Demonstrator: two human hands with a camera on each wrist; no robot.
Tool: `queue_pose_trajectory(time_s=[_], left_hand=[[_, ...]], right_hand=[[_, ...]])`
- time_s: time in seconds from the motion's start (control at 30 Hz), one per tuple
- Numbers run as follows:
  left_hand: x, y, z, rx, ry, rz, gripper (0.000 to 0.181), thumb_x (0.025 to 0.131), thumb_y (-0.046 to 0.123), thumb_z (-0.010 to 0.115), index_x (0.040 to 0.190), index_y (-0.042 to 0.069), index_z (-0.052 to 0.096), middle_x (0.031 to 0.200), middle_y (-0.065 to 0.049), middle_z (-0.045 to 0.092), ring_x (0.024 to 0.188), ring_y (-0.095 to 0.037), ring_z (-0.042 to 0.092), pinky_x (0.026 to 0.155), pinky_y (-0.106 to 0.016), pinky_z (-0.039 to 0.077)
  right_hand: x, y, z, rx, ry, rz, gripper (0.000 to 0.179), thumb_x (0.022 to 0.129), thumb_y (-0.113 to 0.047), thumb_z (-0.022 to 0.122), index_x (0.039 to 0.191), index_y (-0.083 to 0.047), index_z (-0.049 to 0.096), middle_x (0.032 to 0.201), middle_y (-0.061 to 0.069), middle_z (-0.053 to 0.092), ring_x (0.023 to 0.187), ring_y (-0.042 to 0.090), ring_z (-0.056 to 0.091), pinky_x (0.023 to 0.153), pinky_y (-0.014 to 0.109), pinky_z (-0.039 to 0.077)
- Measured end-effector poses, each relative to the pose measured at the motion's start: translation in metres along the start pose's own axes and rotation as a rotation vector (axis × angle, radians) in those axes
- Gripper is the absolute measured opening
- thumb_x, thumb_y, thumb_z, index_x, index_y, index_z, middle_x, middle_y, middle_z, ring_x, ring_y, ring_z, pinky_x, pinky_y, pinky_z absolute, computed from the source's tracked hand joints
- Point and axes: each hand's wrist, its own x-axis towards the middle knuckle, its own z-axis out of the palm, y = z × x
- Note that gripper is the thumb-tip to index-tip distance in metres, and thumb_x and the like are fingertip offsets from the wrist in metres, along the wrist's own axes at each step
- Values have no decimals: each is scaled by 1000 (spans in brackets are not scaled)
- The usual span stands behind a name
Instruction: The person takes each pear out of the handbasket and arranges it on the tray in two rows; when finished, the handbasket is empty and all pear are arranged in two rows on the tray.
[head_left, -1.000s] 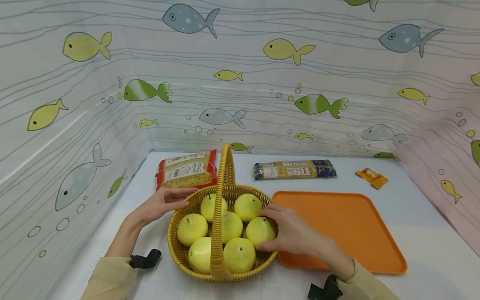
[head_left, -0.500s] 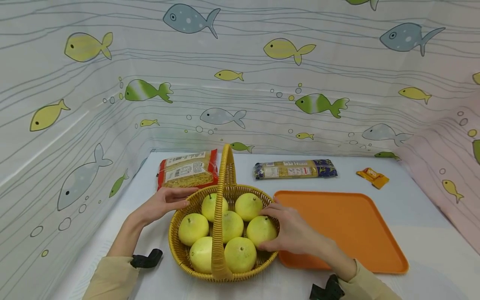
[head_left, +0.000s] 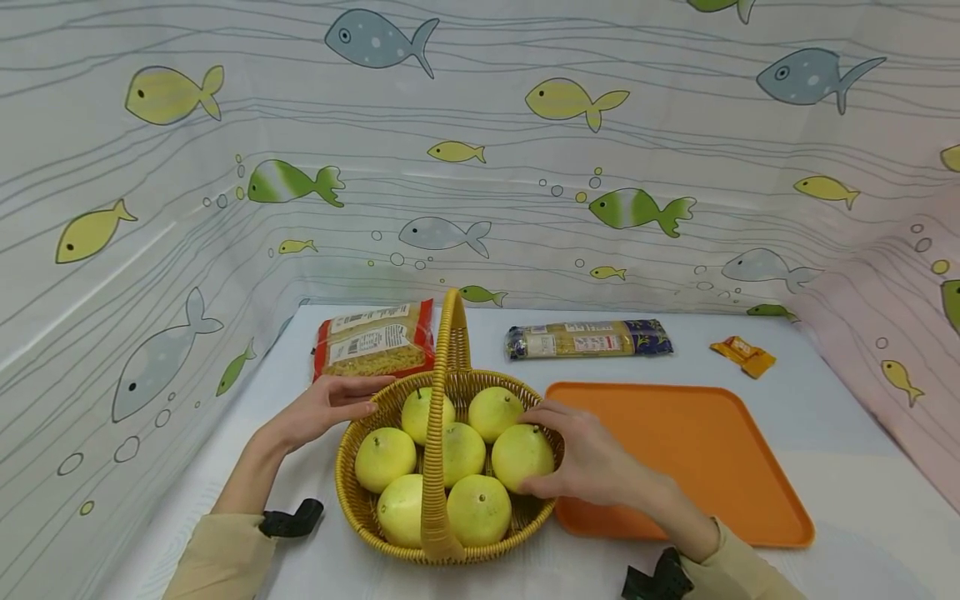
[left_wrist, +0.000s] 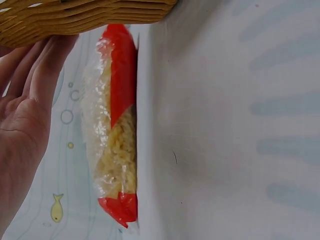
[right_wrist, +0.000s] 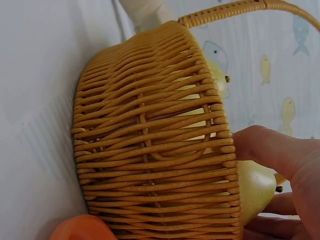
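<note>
A yellow wicker basket point(head_left: 442, 557) with a tall arched handle holds several round yellow-green pears. My right hand point(head_left: 592, 454) reaches over its right rim, thumb on the near side and fingers on the far side of the rightmost pear point(head_left: 521, 458), gripping it. In the right wrist view the thumb point(right_wrist: 265, 147) bends over the woven rim and that pear point(right_wrist: 255, 190) stands partly above it. With fingers extended, my left hand point(head_left: 318, 412) rests against the basket's left rim. From the left wrist, its fingers point(left_wrist: 50, 65) show touching the basket's point(left_wrist: 90, 15) wall.
An orange tray point(head_left: 675, 467) lies right of the basket, close against it. Behind stand a red-edged pasta bag point(head_left: 375, 342) at left and a long noodle pack point(head_left: 588, 339) in the middle. A small orange packet point(head_left: 742, 356) lies at back right. Fish-patterned sheeting surrounds the table.
The rightmost pear has risen slightly and turned a little in my right hand, its stem now higher. My left hand and the basket stay in place.
</note>
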Motion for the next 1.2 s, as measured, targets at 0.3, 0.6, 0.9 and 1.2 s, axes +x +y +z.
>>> queue_pose_trajectory(time_s=[0.3, 0.6, 0.9, 1.2], left_hand=[[-1, -1, 0, 0, 4, -11, 47, 99, 24, 63, 144, 11, 56, 148, -15, 52, 134, -36, 50, 95, -19, 47], [-1, 0, 0, -11, 0, -7, 48, 99, 24, 64, 144, 11, 55, 149, -16, 51, 135, -37, 48, 95, -20, 47], [-1, 2, 0, -21, -5, 1, 48, 100, 22, 63, 145, 9, 54, 150, -17, 50, 136, -37, 47, 95, -20, 47], [-1, 1, 0, -9, -1, 3, 47, 100, 22, 63, 144, 10, 55, 149, -16, 50, 135, -38, 48, 95, -20, 48]], right_hand=[[-2, -3, -7, 74, 18, 18, 69, 74, -35, 89, 133, -11, 62, 121, -1, 64, 103, 16, 63, 84, 32, 55], [-1, -4, -11, 132, 34, 9, 67, 76, -31, 88, 133, -9, 61, 121, -1, 64, 106, 17, 64, 88, 32, 56], [-3, -6, -17, 204, 58, 34, 64, 75, -31, 89, 130, -14, 63, 125, -4, 63, 114, 18, 63, 95, 36, 54], [-2, -7, -25, 212, 91, 44, 63, 72, -26, 91, 129, -26, 62, 126, -13, 63, 113, 10, 64, 97, 33, 53]])
